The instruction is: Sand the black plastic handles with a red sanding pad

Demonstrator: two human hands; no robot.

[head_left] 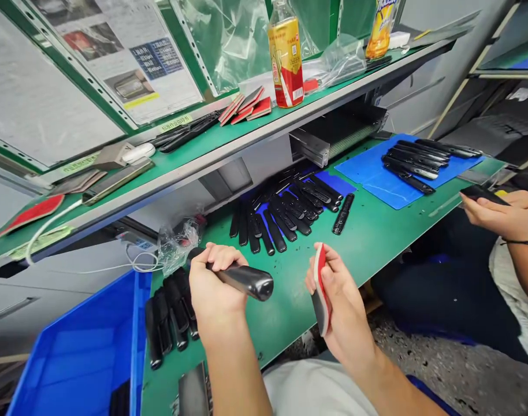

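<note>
My left hand (pixel 212 286) is closed around a long glossy black handle-shaped part (pixel 246 278), its rounded end pointing right over the green workbench (pixel 376 237). My right hand (pixel 335 294) grips a flat pad, red on one face and grey on the other (pixel 321 289), held on edge a short way right of the part's end. The two do not touch. A row of similar black parts (pixel 168 315) lies just left of my left wrist. A bigger pile of black parts (pixel 285 211) lies further back on a blue mat.
A blue bin (pixel 73 358) stands at the lower left. The upper shelf (pixel 203 150) carries red pads, a bottle (pixel 285 55) and papers. At the right a co-worker's hand (pixel 498 214) holds a black part beside a blue mat (pixel 376 179) with more parts.
</note>
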